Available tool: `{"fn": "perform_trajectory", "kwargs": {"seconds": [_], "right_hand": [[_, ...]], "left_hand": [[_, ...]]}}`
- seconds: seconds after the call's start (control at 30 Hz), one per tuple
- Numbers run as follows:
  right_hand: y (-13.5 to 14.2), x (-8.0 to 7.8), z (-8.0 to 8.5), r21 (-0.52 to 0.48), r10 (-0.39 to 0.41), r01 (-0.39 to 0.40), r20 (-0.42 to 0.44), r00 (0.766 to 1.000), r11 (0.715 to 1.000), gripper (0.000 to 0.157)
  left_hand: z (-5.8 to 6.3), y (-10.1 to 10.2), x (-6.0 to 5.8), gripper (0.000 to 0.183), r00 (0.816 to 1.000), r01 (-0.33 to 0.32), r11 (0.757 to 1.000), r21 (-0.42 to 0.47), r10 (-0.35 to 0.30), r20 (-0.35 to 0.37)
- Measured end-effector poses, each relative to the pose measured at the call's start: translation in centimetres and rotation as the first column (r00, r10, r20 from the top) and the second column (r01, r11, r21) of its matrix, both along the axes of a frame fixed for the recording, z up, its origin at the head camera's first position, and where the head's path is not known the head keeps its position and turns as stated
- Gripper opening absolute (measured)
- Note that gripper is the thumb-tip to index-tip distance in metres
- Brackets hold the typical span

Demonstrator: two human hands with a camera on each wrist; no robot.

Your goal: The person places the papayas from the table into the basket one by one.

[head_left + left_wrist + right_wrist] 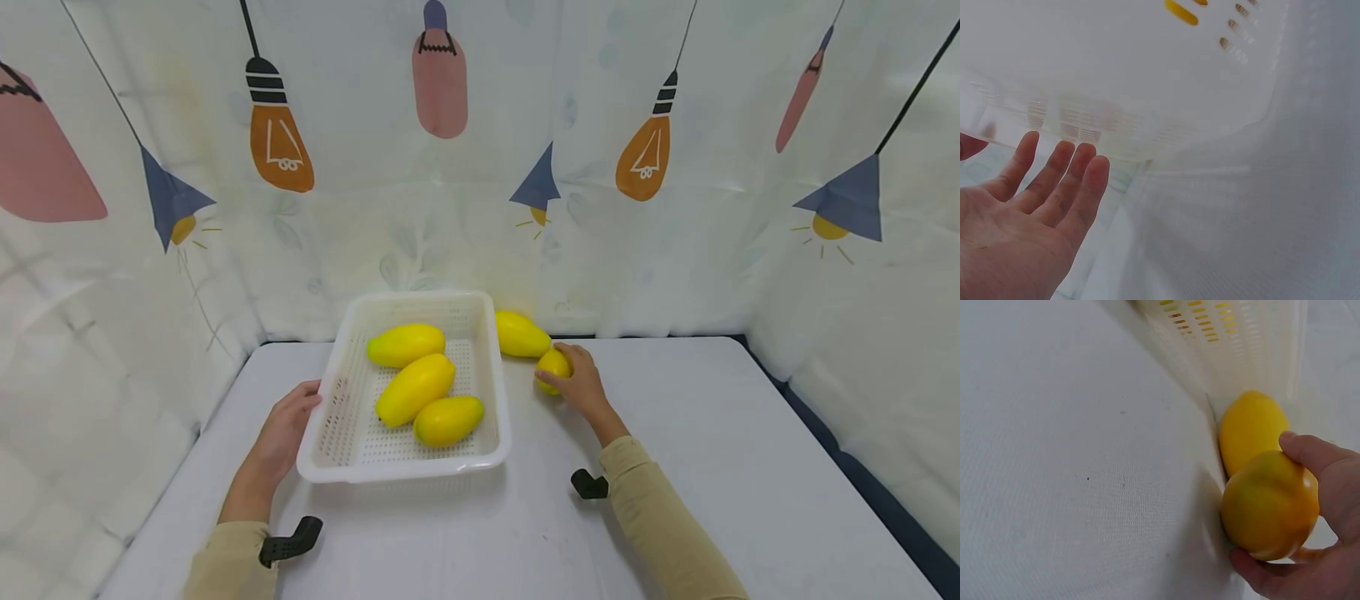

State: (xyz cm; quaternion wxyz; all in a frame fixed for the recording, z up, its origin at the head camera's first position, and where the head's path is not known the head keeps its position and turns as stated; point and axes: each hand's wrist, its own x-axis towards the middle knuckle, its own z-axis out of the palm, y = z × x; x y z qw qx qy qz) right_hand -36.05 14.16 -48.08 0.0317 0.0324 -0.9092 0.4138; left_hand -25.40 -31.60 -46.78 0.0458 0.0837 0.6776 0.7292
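My left hand holds the left rim of a white plastic basket; in the left wrist view its fingertips lie against the outer side below the rim, and the thumb is mostly hidden. Inside the basket lie three yellow mangoes: one at the back, one in the middle and one at the front. To the right of the basket, my right hand grips another mango between thumb and fingers. Just behind that one, another mango rests beside the basket.
A white-covered table bears the basket and the mangoes. Behind it hangs a pale curtain printed with lamps and bulbs, which also runs along both sides. Black curved pieces are attached at both wrists.
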Motion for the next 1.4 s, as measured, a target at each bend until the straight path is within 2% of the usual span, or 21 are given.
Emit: {"fn": "perform_trajectory", "kwargs": {"seconds": [0.23,0.6,1.17,1.4], "right_hand": [[0.1,0.2,0.0,-0.018,-0.010,0.010,0.004,1.000,1.000,0.070],[0.2,0.5,0.2,-0.024,-0.020,0.020,-0.022,1.000,1.000,0.068],[0.0,1.1,1.2,-0.044,0.000,-0.004,-0.088,0.996,0.999,0.068],[-0.3,1.5,1.8,-0.076,-0.006,0.001,-0.078,0.997,0.997,0.067]], "left_hand": [[0.1,0.1,0.0,0.030,1.000,0.003,1.000,0.015,-0.003,-0.004],[0.2,0.1,0.1,0.031,1.000,-0.012,1.000,-0.012,0.012,0.021],[0.4,0.2,0.4,0.031,1.000,-0.012,1.000,-0.020,0.013,0.024],[0.2,0.2,0.3,0.033,0.999,-0.018,0.999,-0.044,0.019,0.028]]}}
